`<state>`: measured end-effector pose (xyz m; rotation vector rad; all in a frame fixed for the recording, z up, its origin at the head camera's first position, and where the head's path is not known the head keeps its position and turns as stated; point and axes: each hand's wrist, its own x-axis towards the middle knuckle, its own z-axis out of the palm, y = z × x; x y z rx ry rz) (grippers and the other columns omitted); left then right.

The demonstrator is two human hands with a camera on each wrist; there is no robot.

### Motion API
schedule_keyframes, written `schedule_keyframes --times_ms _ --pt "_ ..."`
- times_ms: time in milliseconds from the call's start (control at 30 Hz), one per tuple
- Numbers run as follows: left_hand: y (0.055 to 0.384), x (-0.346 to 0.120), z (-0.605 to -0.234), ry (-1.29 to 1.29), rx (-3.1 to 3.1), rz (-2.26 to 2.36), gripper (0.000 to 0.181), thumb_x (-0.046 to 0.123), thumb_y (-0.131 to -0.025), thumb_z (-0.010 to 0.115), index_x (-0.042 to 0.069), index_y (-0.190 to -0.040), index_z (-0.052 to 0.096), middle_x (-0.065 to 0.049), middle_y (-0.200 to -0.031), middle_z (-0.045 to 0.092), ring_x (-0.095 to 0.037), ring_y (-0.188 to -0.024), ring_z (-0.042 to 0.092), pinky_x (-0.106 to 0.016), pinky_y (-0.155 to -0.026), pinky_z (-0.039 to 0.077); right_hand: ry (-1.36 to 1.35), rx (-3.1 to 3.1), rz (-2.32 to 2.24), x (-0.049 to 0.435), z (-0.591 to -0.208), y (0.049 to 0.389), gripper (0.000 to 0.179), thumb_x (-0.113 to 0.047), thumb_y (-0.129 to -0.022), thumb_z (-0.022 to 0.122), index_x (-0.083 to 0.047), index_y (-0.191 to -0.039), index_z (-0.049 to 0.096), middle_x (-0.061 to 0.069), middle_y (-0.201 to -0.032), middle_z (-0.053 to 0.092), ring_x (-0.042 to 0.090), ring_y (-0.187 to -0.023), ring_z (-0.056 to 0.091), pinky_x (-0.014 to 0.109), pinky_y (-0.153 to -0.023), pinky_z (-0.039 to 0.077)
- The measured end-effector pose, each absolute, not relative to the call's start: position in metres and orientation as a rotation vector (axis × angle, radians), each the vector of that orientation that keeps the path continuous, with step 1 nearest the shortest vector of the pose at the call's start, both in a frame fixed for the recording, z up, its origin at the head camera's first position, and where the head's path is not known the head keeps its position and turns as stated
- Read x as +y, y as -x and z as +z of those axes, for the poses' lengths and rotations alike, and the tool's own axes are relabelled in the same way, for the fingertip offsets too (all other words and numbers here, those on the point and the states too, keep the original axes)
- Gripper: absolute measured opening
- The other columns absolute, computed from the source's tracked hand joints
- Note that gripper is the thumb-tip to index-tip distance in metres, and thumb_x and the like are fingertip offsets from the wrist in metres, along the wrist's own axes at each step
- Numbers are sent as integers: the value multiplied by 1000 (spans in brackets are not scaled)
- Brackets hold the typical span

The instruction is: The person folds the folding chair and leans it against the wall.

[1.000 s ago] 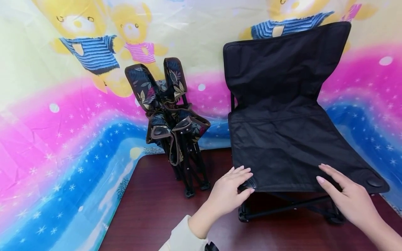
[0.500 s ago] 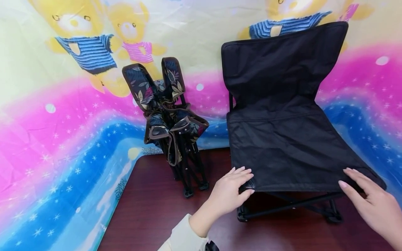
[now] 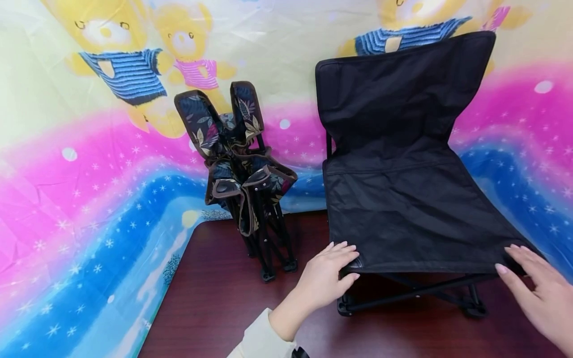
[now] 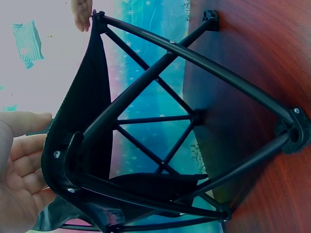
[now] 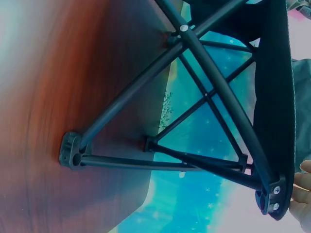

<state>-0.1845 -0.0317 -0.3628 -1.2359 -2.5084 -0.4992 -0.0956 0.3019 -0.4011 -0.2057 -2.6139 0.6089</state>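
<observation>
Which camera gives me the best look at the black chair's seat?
The head view: it shows the seat from above, almost whole, though the left hand and right hand partly cover its front corners. Both wrist views show mainly its underside, at a steep slant, with crossed legs before it.

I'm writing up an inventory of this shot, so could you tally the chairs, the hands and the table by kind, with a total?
Chairs: 2 (an unfolded black chair and a folded leaf-print chair)
Hands: 2 (left hand and right hand)
Table: 1
Total: 5
</observation>
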Motion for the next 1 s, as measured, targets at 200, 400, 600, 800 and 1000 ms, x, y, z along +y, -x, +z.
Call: schedule_keyframes --times_ms 200,400,600,800,1000 --pt "185 -33 -367 1231 -2489 -498 35 26 -80 60 11 -112 59 3 -118 52 -6 -116 38 -23 -100 21 165 -2521 609 303 -399 95 54 -23 -92 41 19 -123 28 37 -126 25 31 -128 6 44 -102 4" --pt "187 -35 -372 1212 -2446 -487 34 25 -79 62 11 -110 60 2 -116 54 -7 -115 40 -25 -99 24 183 -2524 608 303 -398 95 53 -22 -93 39 19 -124 25 37 -127 21 33 -127 5 46 -102 4" --pt "189 -36 -375 1220 -2424 -524 33 21 -78 63 10 -108 61 1 -115 54 -7 -115 40 -24 -99 24 185 -2513 633 308 -401 97 52 -20 -93 38 19 -126 23 35 -130 17 35 -127 4 50 -100 6" --pt "193 -37 -380 1229 -2384 -568 31 17 -76 64 10 -107 61 1 -114 55 -7 -115 40 -24 -99 23 145 -2459 657 314 -405 99 48 -15 -93 39 20 -124 26 37 -128 21 35 -127 7 48 -101 5" --pt "198 -37 -386 1231 -2310 -613 30 10 -74 64 10 -104 62 1 -112 56 -6 -113 41 -24 -98 25 34 -2410 620 321 -408 101 42 -9 -91 42 20 -120 33 39 -122 29 34 -126 13 46 -102 7"
